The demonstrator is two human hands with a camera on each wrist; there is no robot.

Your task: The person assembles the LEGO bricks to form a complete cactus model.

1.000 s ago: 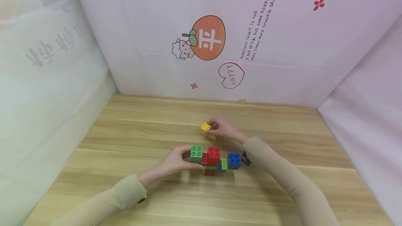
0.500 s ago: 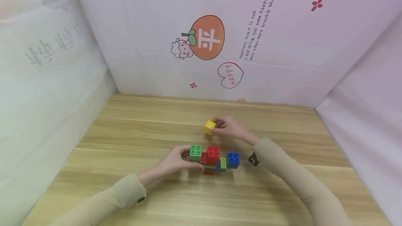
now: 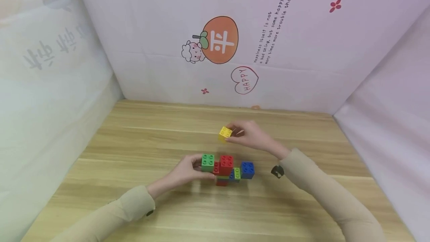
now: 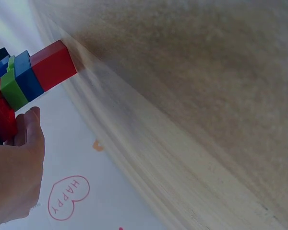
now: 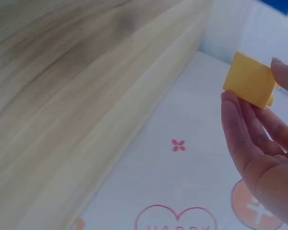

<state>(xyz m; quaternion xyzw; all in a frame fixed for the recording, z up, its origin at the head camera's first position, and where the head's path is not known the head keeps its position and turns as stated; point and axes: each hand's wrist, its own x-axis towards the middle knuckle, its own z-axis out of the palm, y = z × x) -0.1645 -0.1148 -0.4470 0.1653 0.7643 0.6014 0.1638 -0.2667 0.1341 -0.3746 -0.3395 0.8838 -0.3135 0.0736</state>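
Note:
In the head view, my left hand (image 3: 187,169) grips the left side of a stack of toy building bricks. Its green brick (image 3: 208,162) is at the left, a tall red brick (image 3: 226,165) in the middle and a blue brick (image 3: 248,169) at the right. From the left wrist view, a lower red brick (image 4: 53,65) forms the stack's base, close to the tabletop; contact is unclear. Beyond the stack, my right hand (image 3: 250,135) pinches a yellow brick (image 3: 225,133) between thumb and fingers, studs up. The right wrist view shows the yellow brick's plain underside, off the table.
A wood-grain tabletop (image 3: 161,133) lies under both hands. White printed cloth (image 3: 151,47) rises behind it, with more cloth at the left (image 3: 50,104) and right (image 3: 393,115). A small black item (image 3: 277,171) is beside the right sleeve.
My right hand has shifted right and slightly away from me, carrying the yellow brick. The left hand keeps its grip on the stack. The whole head view has drifted slightly.

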